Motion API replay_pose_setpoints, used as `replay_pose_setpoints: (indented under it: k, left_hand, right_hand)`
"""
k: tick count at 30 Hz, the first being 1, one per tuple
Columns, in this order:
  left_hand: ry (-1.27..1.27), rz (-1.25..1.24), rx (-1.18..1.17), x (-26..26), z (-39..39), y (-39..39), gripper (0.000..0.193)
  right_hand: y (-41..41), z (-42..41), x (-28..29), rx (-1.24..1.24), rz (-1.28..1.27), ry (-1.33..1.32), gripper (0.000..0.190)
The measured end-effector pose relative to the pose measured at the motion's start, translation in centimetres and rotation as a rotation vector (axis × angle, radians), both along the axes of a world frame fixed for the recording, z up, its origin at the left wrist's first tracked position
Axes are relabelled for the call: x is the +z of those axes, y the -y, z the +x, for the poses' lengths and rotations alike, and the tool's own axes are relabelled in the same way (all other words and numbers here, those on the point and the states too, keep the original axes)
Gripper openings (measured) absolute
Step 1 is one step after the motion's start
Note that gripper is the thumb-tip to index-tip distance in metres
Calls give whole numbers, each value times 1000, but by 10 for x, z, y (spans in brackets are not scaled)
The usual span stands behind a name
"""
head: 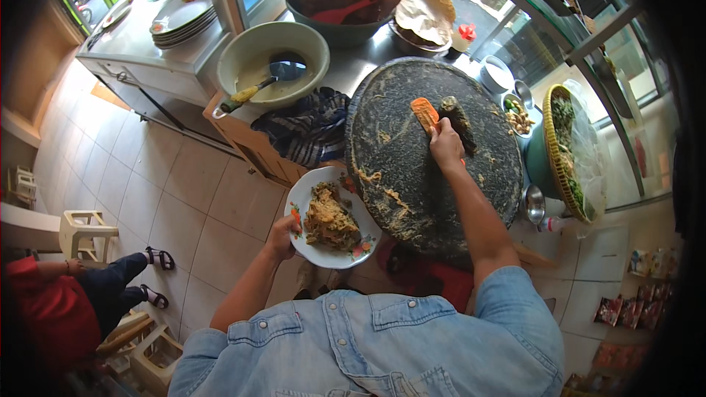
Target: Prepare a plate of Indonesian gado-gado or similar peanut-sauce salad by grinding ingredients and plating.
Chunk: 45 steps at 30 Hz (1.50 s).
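Note:
My left hand grips the rim of a white floral plate, held at the near left side of the mortar. A mound of vegetables in peanut-coloured sauce sits on the plate. My right hand is over the broad, round stone mortar, closed around an orange spatula with sauce on its blade. Just beside that blade, a dark stone pestle lies on the mortar, partly behind my fingers. Smears of sauce cling to the mortar's surface.
A basin of cloudy liquid holds a ladle; a dark cloth lies below it. At right are a woven basket of greens, small bowls and a metal cup. A seated person and plastic stools occupy the left.

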<state>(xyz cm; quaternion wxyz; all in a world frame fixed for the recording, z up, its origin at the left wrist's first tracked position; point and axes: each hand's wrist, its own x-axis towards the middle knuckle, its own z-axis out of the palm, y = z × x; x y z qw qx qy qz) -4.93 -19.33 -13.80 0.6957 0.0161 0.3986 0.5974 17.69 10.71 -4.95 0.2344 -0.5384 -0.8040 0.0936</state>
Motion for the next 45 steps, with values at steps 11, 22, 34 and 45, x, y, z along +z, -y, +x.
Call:
replay_pose_setpoints:
  k: [11, 22, 34, 45]
  left_hand:
    - [2, 56, 19, -25, 2, 5, 42]
    - [-9, 19, 51, -16, 0, 11, 37]
    - [-44, 38, 52, -3, 7, 8, 34]
    - [11, 80, 25, -16, -2, 11, 37]
  right_hand:
    - [-50, -50, 1, 30, 24, -23, 16]
    - [-3, 2, 0, 307, -96, -59, 14]
    - [-78, 8, 86, 19, 153, 339, 12]
    - [-71, 2, 66, -104, 37, 412, 16]
